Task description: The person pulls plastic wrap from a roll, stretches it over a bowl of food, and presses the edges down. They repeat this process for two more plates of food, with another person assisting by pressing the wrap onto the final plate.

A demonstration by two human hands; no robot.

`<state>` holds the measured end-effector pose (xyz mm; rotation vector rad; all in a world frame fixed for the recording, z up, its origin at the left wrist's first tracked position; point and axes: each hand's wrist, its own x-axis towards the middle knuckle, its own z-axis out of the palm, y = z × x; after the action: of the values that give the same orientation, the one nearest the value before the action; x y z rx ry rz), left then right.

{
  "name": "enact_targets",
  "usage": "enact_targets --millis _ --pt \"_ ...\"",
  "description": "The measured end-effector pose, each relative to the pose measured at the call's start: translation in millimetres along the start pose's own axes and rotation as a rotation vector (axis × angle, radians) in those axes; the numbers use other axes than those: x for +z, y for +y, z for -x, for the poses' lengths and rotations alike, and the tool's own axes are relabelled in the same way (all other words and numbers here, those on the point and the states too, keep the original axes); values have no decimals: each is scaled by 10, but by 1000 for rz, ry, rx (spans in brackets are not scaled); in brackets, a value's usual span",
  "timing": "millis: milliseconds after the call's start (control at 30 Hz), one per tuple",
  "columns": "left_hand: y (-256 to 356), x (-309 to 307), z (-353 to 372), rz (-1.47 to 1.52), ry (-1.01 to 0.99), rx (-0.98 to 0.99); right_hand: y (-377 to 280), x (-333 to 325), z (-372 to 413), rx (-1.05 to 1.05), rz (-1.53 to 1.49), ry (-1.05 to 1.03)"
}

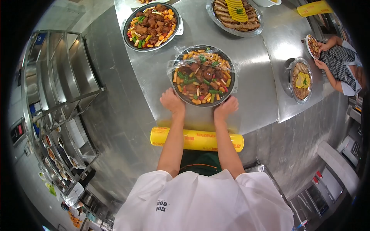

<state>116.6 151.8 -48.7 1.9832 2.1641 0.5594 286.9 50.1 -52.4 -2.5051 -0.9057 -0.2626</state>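
Note:
A round dark-rimmed dish (203, 76) of browned meat and chopped vegetables sits on the steel table, with clear plastic wrap (181, 63) stretched over it and crumpled along its far side and edges. At the dish's near left edge is my left hand (172, 102), its fingers curled closed on what seems to be the wrap. My right hand (226, 108) is likewise closed at the near right edge; its fingertips are partly hidden. Under my forearms lies a yellow roll of plastic wrap (196, 139) along the table's front edge.
Another meat-and-vegetable dish (151, 27) stands at the back left of the steel table (254, 84). Behind are a foil tray of sliced meat (221, 19) and a second yellow roll (314, 8). A wrapped oval tray (301, 81) sits right, near another person holding a plate (312, 47). Metal shelving (58, 77) stands left.

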Motion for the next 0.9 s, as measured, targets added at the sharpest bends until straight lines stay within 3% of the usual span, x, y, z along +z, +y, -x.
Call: enact_targets --millis 33,100,167,200,267,333,400,467,533,700,733,800,867,900 --pt "-97 44 -17 103 -57 -115 38 -28 13 -1 -4 0" --pt "-150 48 -20 207 -113 -233 127 -137 50 429 -333 -237" --pt "-130 -83 -4 533 -45 -358 133 -241 133 486 -443 -261" --pt "-156 -113 6 535 -46 -356 90 -290 140 543 -553 -283" --pt "-218 -164 8 1167 -296 -720 -34 -348 161 588 -726 -339" --pt "-271 -95 37 1302 -282 -716 -146 -348 191 626 -896 -404" --pt "-270 -49 45 1438 -260 -707 -233 -303 174 804 -1057 -363" --pt "-241 -45 58 1773 -303 -807 -237 -317 155 799 -1109 -401" --pt "-238 -81 95 1783 -323 -756 -217 -314 152 795 -1161 -431" --pt "-104 -135 152 1621 -428 -628 -209 -346 115 682 -892 -447" --pt "-49 -156 168 1692 -512 -665 -198 -333 115 677 -893 -447" --pt "-77 -153 151 1762 -589 -699 -170 -322 128 473 -805 -397" --pt "-244 -133 105 1960 -828 -608 -172 -348 138 488 -818 -406" --pt "-183 -194 74 1960 -823 -606 -177 -360 129 504 -829 -411"
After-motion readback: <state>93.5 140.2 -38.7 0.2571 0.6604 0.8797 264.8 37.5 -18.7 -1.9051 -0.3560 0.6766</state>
